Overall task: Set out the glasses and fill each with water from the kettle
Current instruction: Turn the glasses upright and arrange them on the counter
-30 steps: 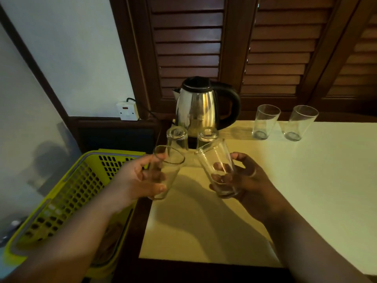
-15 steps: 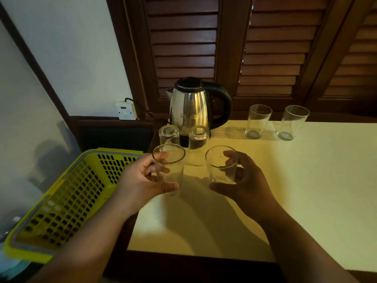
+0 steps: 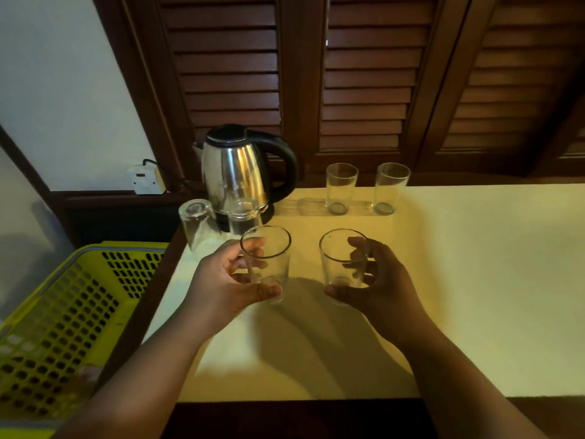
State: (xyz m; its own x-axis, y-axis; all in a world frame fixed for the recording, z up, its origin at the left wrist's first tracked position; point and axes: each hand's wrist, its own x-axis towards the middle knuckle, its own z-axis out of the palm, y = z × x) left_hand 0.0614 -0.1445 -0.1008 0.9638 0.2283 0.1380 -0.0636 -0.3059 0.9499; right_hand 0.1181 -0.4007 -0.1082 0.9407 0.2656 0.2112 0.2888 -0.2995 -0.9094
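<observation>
Left hand [image 3: 226,285] was wrapped around one upright empty glass [image 3: 267,263] and right hand [image 3: 378,280] around another [image 3: 340,261], both on the cream tabletop [image 3: 474,280] just in front of the steel kettle [image 3: 240,172].

No writing, label, brand or number can be read anywhere here: the shiny steel kettle with a black handle [image 3: 235,175] shows only reflections, and the white wall socket [image 3: 146,180] left of it is too blurred.
</observation>
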